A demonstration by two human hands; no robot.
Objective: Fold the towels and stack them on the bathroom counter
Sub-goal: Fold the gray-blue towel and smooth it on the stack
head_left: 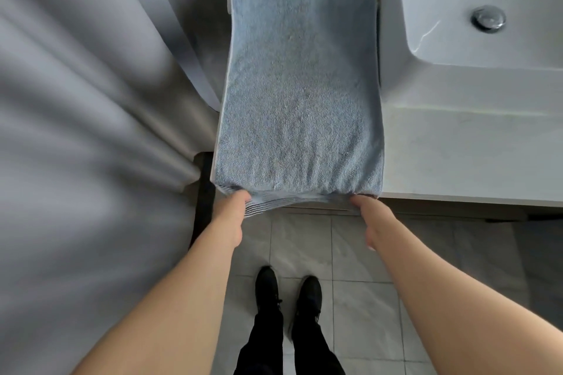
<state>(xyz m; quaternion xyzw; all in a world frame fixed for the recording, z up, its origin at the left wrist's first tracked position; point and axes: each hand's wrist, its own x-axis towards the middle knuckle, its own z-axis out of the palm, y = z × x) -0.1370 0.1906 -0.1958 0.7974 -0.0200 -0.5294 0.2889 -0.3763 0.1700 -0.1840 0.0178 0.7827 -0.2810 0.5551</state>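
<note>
Towel point(300, 85) on counter point(457, 146) — sink point(487, 49) right, curtain point(91, 131) left

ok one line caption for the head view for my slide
Both hands, left and right, grip the near end of a long grey-blue terry towel lying on the white bathroom counter.

We cannot read any text, label, brand, number or sign in this view. The towel point(300, 85) shows only its woven stripes at the near edge, with no tag that we can see, and the sink point(475, 49) carries no mark that we can make out.
</note>
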